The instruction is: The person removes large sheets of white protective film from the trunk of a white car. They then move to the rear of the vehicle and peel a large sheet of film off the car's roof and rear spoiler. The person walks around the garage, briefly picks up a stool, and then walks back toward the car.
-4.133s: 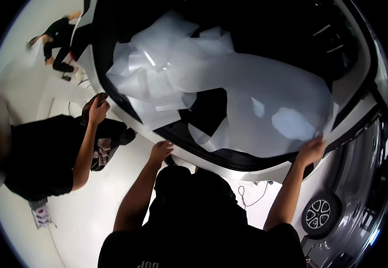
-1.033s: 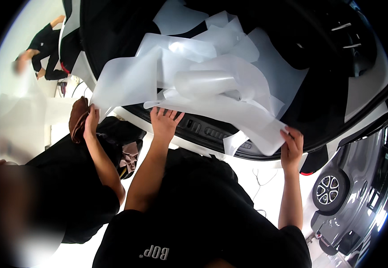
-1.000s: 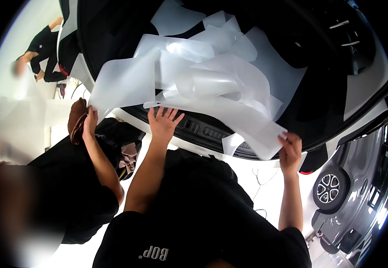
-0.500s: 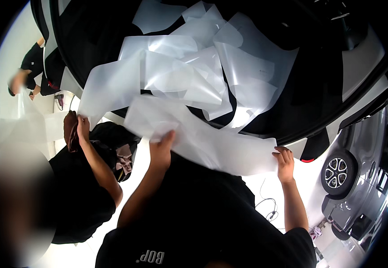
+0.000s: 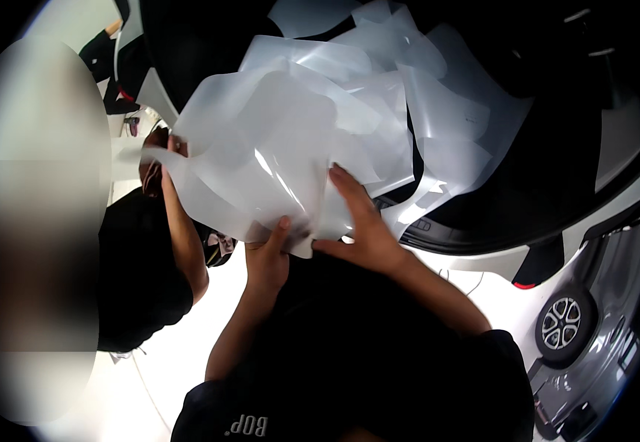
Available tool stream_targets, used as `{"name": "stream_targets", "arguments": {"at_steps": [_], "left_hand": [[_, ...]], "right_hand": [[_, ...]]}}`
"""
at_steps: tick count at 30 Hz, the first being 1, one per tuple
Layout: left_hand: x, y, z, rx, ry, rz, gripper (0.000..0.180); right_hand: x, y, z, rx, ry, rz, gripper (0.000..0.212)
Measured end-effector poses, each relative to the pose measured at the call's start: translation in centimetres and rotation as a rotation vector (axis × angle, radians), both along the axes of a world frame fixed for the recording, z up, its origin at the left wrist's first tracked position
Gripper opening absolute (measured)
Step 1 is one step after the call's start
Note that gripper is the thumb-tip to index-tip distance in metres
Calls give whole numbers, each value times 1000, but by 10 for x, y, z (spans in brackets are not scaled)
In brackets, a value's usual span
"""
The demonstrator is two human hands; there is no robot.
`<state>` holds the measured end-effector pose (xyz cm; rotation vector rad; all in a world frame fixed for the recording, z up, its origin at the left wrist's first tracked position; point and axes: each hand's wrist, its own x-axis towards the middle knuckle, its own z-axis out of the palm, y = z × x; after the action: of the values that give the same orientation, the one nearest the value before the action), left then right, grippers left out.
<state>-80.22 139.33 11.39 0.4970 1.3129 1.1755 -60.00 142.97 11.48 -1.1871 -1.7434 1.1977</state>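
A crumpled bundle of white translucent film sheets (image 5: 298,147) lies over a dark car opening. My left hand (image 5: 268,258) grips the bundle's lower edge from below, thumb up against the film. My right hand (image 5: 360,225) lies right beside it, fingers stretched flat over the sheet and thumb at the edge, holding the same bundle. A co-worker's hand (image 5: 175,151) holds the left edge of the film.
The co-worker in black (image 5: 139,272) stands close on my left. A black-and-white car body (image 5: 555,191) curves across the right. A grey car with a wheel (image 5: 564,324) sits at lower right. The floor (image 5: 180,353) is white.
My right hand has come in from the sheet's right edge to beside my left hand. The film has bunched up and moved closer to me.
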Motion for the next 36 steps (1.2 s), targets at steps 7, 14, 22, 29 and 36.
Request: {"name": "stream_targets", "arguments": {"at_steps": [7, 14, 22, 29, 36], "left_hand": [[-7, -19, 32, 133, -184, -153, 29], [13, -27, 71, 250, -194, -44, 38], [-47, -45, 63, 429, 63, 171, 36], [-150, -123, 78, 581, 357, 363, 39], [-127, -122, 117, 694, 367, 461, 41]], "right_hand": [[-38, -4, 28, 212, 64, -10, 83], [1, -10, 46, -158, 187, 108, 57], [88, 19, 38, -346, 891, -433, 54], [222, 14, 28, -100, 952, -818, 53], [264, 8, 52, 29, 966, -1043, 54]]}}
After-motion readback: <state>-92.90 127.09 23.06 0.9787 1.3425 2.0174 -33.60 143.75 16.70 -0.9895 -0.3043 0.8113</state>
